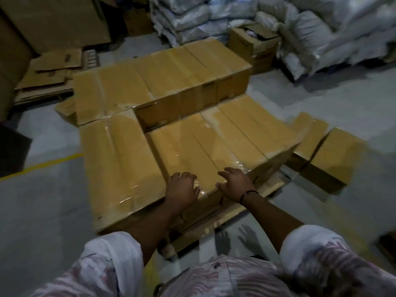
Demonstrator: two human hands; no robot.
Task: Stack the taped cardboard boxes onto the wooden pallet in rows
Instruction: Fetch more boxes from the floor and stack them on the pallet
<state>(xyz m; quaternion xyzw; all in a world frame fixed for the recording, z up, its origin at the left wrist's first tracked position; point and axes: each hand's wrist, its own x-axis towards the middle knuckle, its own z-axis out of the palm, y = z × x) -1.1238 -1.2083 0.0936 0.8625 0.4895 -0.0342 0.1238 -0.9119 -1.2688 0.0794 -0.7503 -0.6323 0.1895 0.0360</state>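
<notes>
Several taped cardboard boxes stand in rows on a low wooden pallet [216,227]. The nearest low box [182,153] has clear tape along its top. My left hand [182,187] rests on that box's near edge with its fingers bent over the top. My right hand [234,182] lies on the same edge, fingers spread on the top. A taller box [116,159] stands just left of it. A higher row of boxes [162,80] fills the back of the pallet. Two more taped boxes [330,155] sit on the floor to the right.
Flattened cardboard sheets [49,71] lie on the floor at the back left. White sacks [321,33] are piled along the back right, with an open carton [252,39] in front of them. A yellow line [40,165] crosses the grey floor on the left.
</notes>
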